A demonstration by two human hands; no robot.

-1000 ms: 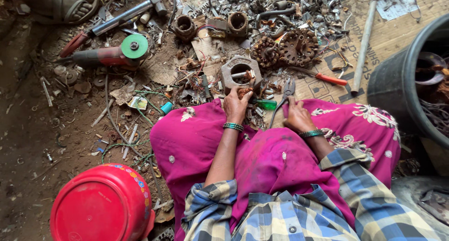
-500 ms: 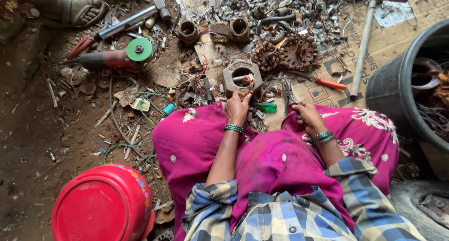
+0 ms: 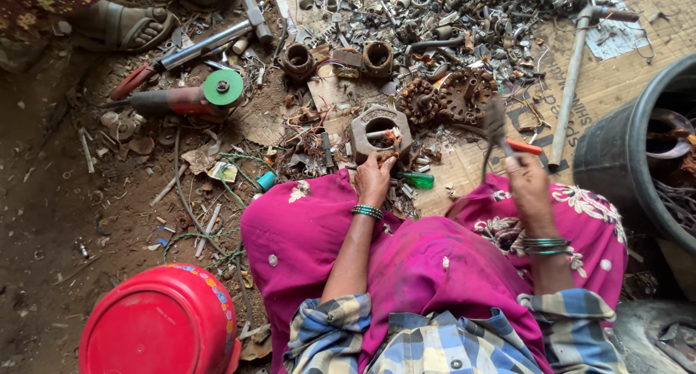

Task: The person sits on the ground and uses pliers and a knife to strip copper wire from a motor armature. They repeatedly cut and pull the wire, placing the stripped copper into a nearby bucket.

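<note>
I sit on the ground in pink clothing with a checked shirt. My left hand (image 3: 374, 178) rests on the near rim of a rusty square motor stator (image 3: 380, 131) with copper wire inside its round hole. My right hand (image 3: 527, 179) is raised to the right and grips a pair of pliers (image 3: 497, 131) that point upward, blurred. A green-handled screwdriver (image 3: 417, 179) lies between my knees, just right of my left hand.
A heap of metal scrap (image 3: 449, 33) and gear-like rotors (image 3: 464, 95) covers the cardboard ahead. An angle grinder with a green disc (image 3: 190, 96) and a hammer (image 3: 210, 40) lie left. A red tub (image 3: 159, 323) sits lower left, a black bucket (image 3: 627, 145) right. Another person's sandalled foot (image 3: 123, 26) is upper left.
My right hand has lifted off the ground by the stator and swung up to the right with the pliers. My left hand stays on the stator.
</note>
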